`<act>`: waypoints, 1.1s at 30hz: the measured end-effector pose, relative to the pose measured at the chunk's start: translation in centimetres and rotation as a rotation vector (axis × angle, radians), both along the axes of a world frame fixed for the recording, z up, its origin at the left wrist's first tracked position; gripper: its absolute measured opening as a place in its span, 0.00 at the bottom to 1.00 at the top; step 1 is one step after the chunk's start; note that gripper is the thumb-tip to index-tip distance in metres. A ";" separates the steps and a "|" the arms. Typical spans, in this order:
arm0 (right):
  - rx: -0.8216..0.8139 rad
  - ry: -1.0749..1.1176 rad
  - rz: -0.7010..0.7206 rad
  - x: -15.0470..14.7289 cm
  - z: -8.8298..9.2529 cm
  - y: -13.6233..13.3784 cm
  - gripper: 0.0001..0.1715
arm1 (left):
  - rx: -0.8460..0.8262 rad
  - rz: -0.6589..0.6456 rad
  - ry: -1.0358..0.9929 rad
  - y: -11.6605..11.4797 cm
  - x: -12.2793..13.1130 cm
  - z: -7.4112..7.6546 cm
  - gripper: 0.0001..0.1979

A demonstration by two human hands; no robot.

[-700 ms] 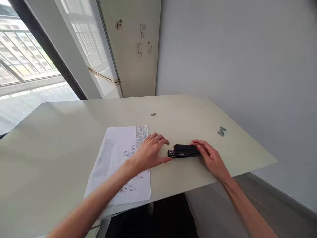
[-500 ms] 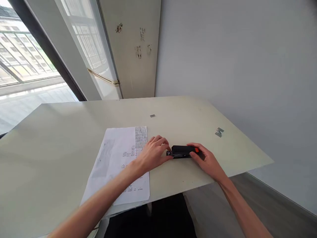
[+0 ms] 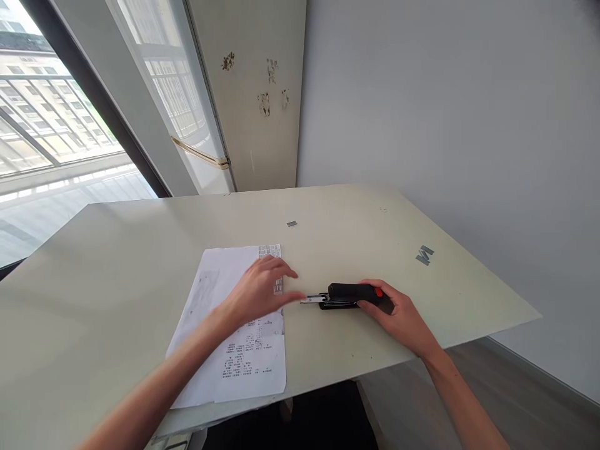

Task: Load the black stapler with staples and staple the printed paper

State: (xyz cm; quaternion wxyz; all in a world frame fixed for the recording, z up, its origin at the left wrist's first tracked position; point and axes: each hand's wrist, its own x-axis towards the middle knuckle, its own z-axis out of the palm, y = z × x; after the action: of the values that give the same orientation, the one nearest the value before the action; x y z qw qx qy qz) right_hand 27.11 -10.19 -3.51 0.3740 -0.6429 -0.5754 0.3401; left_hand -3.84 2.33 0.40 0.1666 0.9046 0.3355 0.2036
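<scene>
A black stapler (image 3: pixel 349 294) with a red mark near its rear lies on the table, its front pointing left. From that front end a metal staple tray (image 3: pixel 313 299) sticks out. My right hand (image 3: pixel 396 312) grips the stapler's rear, thumb on the near side and fingers over the far side. My left hand (image 3: pixel 262 287) hovers over the right part of the printed paper sheets (image 3: pixel 253 369), thumb and fingers spread apart. Its thumb tip is right by the end of the staple tray; whether they touch I cannot tell.
A short strip of staples (image 3: pixel 292 224) lies farther back on the pale table (image 3: pixel 117 269). Several more staple strips (image 3: pixel 424 255) sit in a zigzag at the right. Behind the table stand a fridge (image 3: pixel 262 144) and a grey wall (image 3: pixel 422 112); a window is at left.
My left hand has moved left, off the stapler's front, and its fingers have spread. The staple tray now extends out of the stapler. My right hand keeps its grip.
</scene>
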 end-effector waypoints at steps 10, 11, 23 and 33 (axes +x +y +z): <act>0.012 0.034 0.034 0.2 0.2 0.5 0.22 | 0.070 0.464 0.013 13.1 6.5 -2.4 0.16; 0.011 0.035 0.034 0.2 0.2 0.6 0.22 | 0.074 0.488 0.013 13.8 7.1 -2.7 0.16; 0.032 0.027 0.009 0.1 0.2 0.8 0.20 | -0.024 0.366 -0.143 10.9 7.0 -1.2 0.14; -0.020 -0.001 -0.006 -0.3 0.5 0.0 0.23 | -0.285 0.327 -0.407 -0.8 1.3 1.8 0.15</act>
State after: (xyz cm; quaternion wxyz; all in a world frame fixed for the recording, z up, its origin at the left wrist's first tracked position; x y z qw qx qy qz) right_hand 26.78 -10.21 -2.98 0.3684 -0.6485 -0.5702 0.3443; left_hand -2.50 1.58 2.21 0.3206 0.7467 0.4615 0.3559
